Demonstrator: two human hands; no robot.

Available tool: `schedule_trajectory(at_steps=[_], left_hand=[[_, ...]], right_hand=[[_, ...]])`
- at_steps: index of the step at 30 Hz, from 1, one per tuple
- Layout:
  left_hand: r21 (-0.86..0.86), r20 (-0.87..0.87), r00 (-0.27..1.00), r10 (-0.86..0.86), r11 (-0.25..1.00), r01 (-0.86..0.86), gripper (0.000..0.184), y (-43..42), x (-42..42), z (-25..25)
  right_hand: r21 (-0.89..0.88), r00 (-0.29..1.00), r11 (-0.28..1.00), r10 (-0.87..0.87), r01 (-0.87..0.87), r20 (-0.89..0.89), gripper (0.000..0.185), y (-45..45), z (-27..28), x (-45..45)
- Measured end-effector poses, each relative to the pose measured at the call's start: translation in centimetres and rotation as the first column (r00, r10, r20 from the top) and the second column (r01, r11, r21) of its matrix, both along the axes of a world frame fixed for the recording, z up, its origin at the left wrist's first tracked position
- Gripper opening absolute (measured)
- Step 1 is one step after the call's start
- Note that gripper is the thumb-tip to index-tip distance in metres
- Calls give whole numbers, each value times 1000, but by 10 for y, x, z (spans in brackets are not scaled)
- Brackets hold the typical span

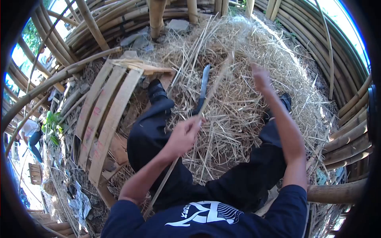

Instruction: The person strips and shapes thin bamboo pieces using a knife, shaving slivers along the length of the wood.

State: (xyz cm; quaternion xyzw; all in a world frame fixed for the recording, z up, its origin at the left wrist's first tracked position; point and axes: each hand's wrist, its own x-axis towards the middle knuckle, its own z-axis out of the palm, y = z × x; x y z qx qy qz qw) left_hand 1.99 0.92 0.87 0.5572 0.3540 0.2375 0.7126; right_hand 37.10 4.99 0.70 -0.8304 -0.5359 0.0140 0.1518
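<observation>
My left hand (183,137) is closed round a long thin bamboo strip (162,183), which runs from beside my body up and forward past the fingers; its far part is blurred. My right hand (261,77) is raised over the straw at the right, smeared by motion, and its fingers cannot be made out. Between my feet a long knife (204,83) with a dark handle lies on the heap of straw-like shavings (226,139), its blade pointing away from me.
A slatted wooden crate (113,127) stands beside my left leg. Stacked bamboo poles (317,51) curve round the back and right. Thicker poles cross at the left, where another person (32,135) is bent over. Crumpled plastic (80,202) lies at lower left.
</observation>
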Motion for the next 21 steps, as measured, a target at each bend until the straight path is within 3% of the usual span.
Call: schedule_trajectory(at_steps=[1,2,4,7,8,10,12,14,16,17,21], left_hand=[[115,-27,995,-100,988,102,21,-8,-12,-18],[227,-68,980,-188,953,199,23,-4,-19,-25],[126,-51,981,-186,973,192,28,-3,-14,-6],[-200,165,986,31,980,3,34,8,2,17],[-201,171,985,32,980,3,34,9,3,17],[-262,202,974,101,964,-46,36,14,0,13],[-310,225,966,125,949,-51,35,12,-3,12],[-341,223,965,135,939,-52,34,9,0,15],[-375,252,958,138,926,-34,33,10,1,10],[-400,257,954,152,916,-39,30,9,1,8],[-485,333,923,192,874,-7,23,12,-3,10]], right_hand=[[158,985,982,-121,100,125,39,1,9,52],[340,973,911,-219,233,-80,49,-13,17,78],[440,929,821,-288,364,-232,53,-41,48,45],[485,982,868,-21,111,-189,54,-53,22,19],[503,980,864,102,-3,-169,52,-54,14,6],[270,868,956,228,-114,-441,44,-62,31,-40],[82,852,945,320,-316,-414,39,-64,42,-74],[75,783,874,465,-479,-413,40,-64,41,-104],[-31,745,824,495,-566,-447,38,-69,51,-128],[79,697,760,627,-645,-347,37,-67,33,-127],[-9,704,774,571,-633,-423,35,-65,35,-131]])
